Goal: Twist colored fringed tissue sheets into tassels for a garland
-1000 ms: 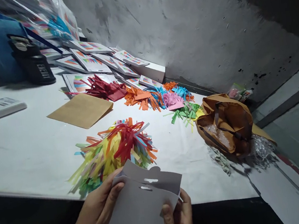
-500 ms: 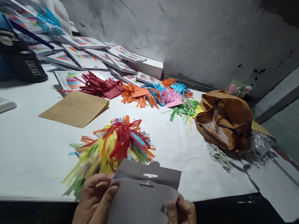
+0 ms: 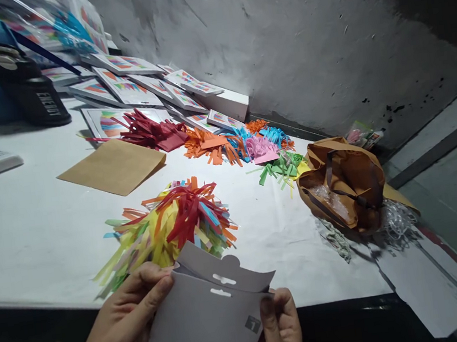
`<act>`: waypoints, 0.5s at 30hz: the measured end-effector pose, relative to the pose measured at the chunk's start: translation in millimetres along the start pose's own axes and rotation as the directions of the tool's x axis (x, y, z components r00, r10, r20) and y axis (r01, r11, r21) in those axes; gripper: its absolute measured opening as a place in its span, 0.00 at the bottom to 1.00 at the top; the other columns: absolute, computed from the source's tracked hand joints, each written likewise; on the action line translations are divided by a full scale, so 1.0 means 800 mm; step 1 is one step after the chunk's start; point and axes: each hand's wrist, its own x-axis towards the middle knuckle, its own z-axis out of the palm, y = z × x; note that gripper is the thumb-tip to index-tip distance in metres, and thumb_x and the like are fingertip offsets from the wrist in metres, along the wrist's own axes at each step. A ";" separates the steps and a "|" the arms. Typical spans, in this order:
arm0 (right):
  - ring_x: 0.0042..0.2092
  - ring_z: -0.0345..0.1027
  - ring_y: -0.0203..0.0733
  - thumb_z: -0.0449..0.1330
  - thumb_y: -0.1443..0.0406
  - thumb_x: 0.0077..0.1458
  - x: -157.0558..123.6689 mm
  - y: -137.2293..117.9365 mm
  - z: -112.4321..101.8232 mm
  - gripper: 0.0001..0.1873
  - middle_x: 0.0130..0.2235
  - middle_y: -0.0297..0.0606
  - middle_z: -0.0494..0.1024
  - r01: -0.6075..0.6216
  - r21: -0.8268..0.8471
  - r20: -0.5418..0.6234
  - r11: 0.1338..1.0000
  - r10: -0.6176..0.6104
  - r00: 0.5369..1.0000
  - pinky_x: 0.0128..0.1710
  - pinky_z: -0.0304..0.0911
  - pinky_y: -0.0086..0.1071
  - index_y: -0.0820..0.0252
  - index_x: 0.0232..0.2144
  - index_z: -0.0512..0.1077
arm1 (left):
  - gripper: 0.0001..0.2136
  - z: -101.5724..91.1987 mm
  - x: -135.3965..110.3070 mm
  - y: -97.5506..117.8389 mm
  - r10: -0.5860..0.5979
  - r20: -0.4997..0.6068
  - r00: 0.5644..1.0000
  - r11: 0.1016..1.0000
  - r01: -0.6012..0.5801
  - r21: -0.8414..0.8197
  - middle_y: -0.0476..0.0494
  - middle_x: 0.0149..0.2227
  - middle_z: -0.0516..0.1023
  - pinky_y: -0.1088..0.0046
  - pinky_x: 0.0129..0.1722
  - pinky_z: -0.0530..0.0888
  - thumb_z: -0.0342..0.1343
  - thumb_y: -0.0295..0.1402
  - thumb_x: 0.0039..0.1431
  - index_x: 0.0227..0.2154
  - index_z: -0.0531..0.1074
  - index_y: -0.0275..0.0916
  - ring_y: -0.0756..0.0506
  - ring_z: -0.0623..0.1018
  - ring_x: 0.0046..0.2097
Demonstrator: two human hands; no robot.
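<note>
At table edge (image 3: 335,291): L fingers (image 3: 157,294), R fingers (image 3: 270,321) pinch pale packet (image 3: 201,324), opp. sides.

Lighting uneven: tabletop (image 3: 267,216) bright at centre; wall (image 3: 302,62) dim, near-black at far right. Near packet (image 3: 201,324) in grey shade. Glare streaks plastic bag (image 3: 52,26), far left. Wide-angle stretching at edges; bottle (image 3: 31,92), left, slightly soft.

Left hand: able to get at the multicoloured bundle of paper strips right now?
Probably, once freed: the left hand pinches a corner of the slotted pale grey card packet, but the multicoloured paper-strip bundle lies just beyond it on the white tabletop, with nothing visible between.
</note>
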 end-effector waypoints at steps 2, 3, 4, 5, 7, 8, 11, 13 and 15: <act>0.33 0.77 0.43 0.74 0.51 0.43 0.003 -0.006 -0.001 0.26 0.34 0.35 0.80 -0.075 -0.009 -0.001 0.997 0.075 0.997 0.31 0.70 0.32 0.54 0.38 0.67 | 0.27 -0.002 0.000 0.001 -0.071 0.059 0.996 0.993 0.077 -0.093 0.57 0.23 0.76 0.82 0.22 0.73 0.79 0.48 0.30 0.24 0.69 0.39 0.52 0.73 0.24; 0.35 0.78 0.45 0.75 0.51 0.41 0.004 -0.009 -0.002 0.28 0.35 0.37 0.82 -0.110 -0.010 0.005 0.994 0.110 0.994 0.33 0.71 0.35 0.54 0.39 0.69 | 0.26 -0.003 0.001 0.001 -0.095 0.070 0.993 0.986 0.104 -0.130 0.57 0.24 0.76 0.83 0.23 0.73 0.79 0.46 0.29 0.24 0.69 0.39 0.52 0.73 0.25; 0.36 0.79 0.46 0.76 0.51 0.39 0.006 -0.011 -0.004 0.27 0.35 0.38 0.83 -0.140 -0.008 0.018 0.990 0.140 0.990 0.35 0.72 0.37 0.55 0.36 0.70 | 0.26 -0.004 0.001 0.001 -0.097 0.068 0.993 0.984 0.106 -0.142 0.57 0.24 0.77 0.84 0.23 0.72 0.80 0.46 0.29 0.23 0.70 0.38 0.52 0.73 0.25; 0.36 0.79 0.46 0.76 0.52 0.38 0.007 -0.014 -0.005 0.24 0.35 0.38 0.83 -0.163 -0.004 0.034 0.987 0.163 0.986 0.37 0.73 0.38 0.55 0.31 0.70 | 0.26 -0.004 0.001 0.001 -0.086 0.061 0.994 0.985 0.094 -0.144 0.57 0.25 0.78 0.84 0.24 0.72 0.80 0.45 0.28 0.23 0.70 0.38 0.53 0.73 0.26; 0.36 0.79 0.46 0.77 0.54 0.38 0.009 -0.016 -0.006 0.24 0.34 0.37 0.83 -0.166 0.007 0.039 0.986 0.166 0.985 0.39 0.73 0.38 0.56 0.23 0.67 | 0.25 -0.006 0.000 -0.001 -0.050 0.054 0.997 0.990 0.057 -0.129 0.57 0.25 0.78 0.85 0.25 0.73 0.80 0.45 0.28 0.22 0.71 0.38 0.53 0.72 0.26; 0.35 0.79 0.45 0.77 0.54 0.37 0.009 -0.017 -0.006 0.24 0.33 0.36 0.83 -0.154 0.016 0.022 0.988 0.154 0.988 0.39 0.73 0.38 0.57 0.22 0.66 | 0.24 -0.008 0.000 -0.003 -0.025 0.051 0.998 0.993 0.031 -0.114 0.57 0.26 0.78 0.84 0.26 0.73 0.80 0.45 0.29 0.22 0.71 0.38 0.53 0.73 0.27; 0.28 0.76 0.40 0.78 0.55 0.36 0.008 -0.014 -0.001 0.24 0.27 0.33 0.80 -0.093 0.045 -0.038 0.995 0.095 0.995 0.31 0.71 0.33 0.57 0.22 0.67 | 0.22 -0.014 0.000 -0.010 0.080 0.027 0.996 0.997 -0.080 -0.019 0.55 0.28 0.80 0.83 0.28 0.75 0.78 0.48 0.34 0.23 0.73 0.39 0.50 0.76 0.30; 0.26 0.72 0.36 0.78 0.55 0.37 0.008 -0.010 0.000 0.23 0.25 0.31 0.78 -0.025 0.037 -0.058 0.999 0.027 0.998 0.27 0.67 0.28 0.58 0.24 0.69 | 0.21 -0.018 0.000 -0.013 0.177 0.017 0.984 0.979 -0.178 0.100 0.52 0.31 0.82 0.82 0.29 0.76 0.75 0.51 0.39 0.24 0.75 0.40 0.46 0.79 0.35; 0.26 0.71 0.34 0.77 0.54 0.39 0.007 -0.007 -0.004 0.23 0.25 0.30 0.77 0.052 -0.028 -0.092 0.998 -0.055 0.994 0.28 0.66 0.26 0.59 0.24 0.69 | 0.19 -0.020 -0.001 -0.015 0.301 0.034 0.953 0.918 -0.299 0.260 0.49 0.35 0.83 0.80 0.34 0.78 0.71 0.52 0.45 0.27 0.77 0.42 0.44 0.81 0.40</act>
